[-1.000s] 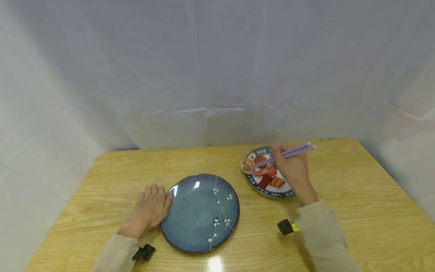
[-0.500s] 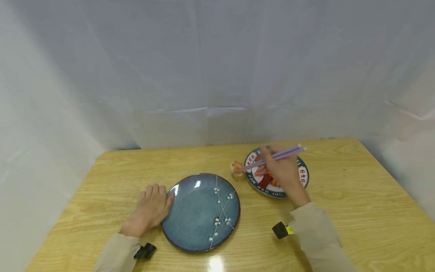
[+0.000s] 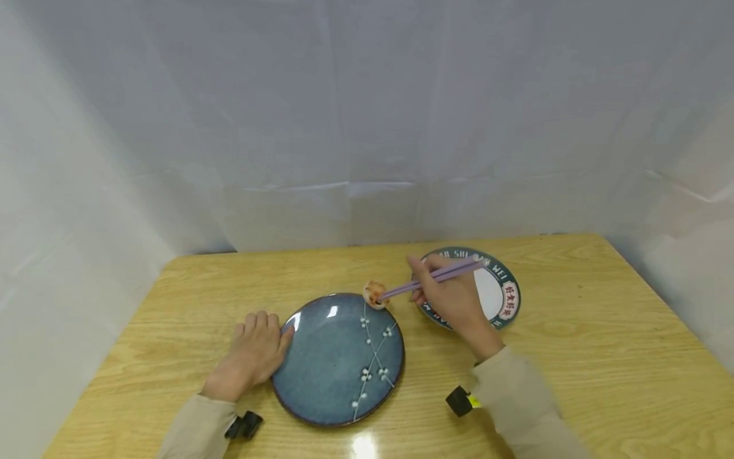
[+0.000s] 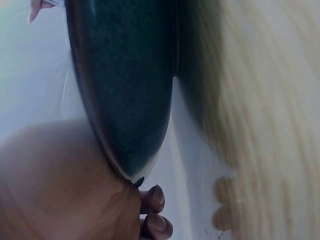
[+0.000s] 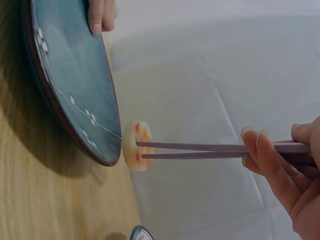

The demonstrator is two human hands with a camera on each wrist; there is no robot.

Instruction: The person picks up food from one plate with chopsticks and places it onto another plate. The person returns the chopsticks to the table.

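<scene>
The left hand [image 3: 249, 357] holds the left rim of the blue plate [image 3: 327, 363], thumb over the top and fingertips below the edge. Beyond, the right hand [image 3: 455, 303] pinches two purple chopsticks [image 5: 195, 146] whose narrowly parted tips bear a piece of food [image 3: 374, 291] at the plate's far rim; contact with the rim cannot be confirmed. Partly behind that hand sits a lettered plate [image 3: 510, 299] on the wooden table [image 3: 585, 344], backed by a pale sheet [image 3: 367, 115].
</scene>
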